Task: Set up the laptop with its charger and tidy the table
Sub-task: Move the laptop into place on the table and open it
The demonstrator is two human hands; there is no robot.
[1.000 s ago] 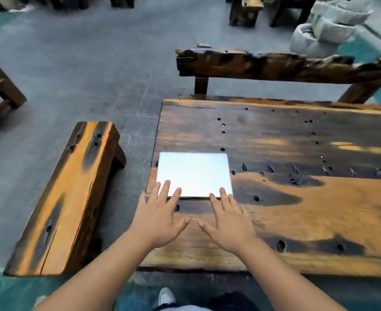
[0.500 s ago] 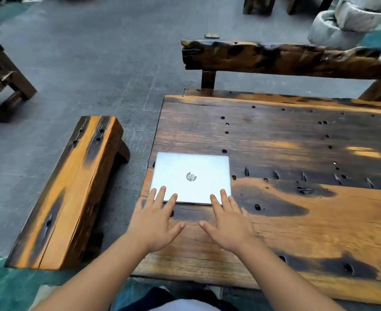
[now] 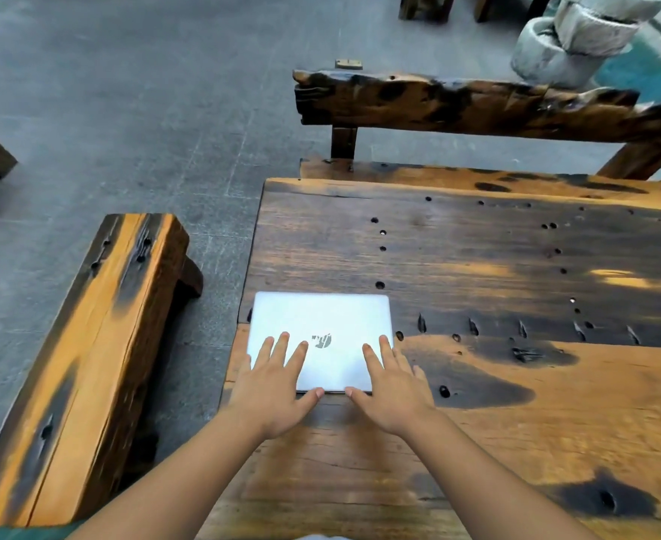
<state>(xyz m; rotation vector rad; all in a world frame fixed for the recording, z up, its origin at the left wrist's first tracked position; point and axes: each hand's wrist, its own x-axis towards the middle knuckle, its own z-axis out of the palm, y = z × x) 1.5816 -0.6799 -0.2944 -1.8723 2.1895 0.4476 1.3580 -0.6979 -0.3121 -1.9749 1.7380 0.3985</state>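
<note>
On scorched orange-brown plank counter (image 3: 477,403), left edge: closed silver rectangular laptop (image 3: 321,317). Left hand (image 3: 270,387), right hand (image 3: 391,387) flat on lid, fingers straight, thumbs at near edge. Grey stone floor (image 3: 126,111); wooden bench (image 3: 79,364) left.

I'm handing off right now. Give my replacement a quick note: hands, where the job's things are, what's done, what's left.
Left hand: open, fingers flat on the closed laptop, thumb at its near edge.
Right hand: open, fingers flat on the lid's right side, thumb at the near edge.
Laptop: shut, lying flat at the left end of the wooden table, logo up.
Charger: not in view.
Done: laptop is on the table.
Left: open the lid, find and plug in the charger, tidy the table.
</note>
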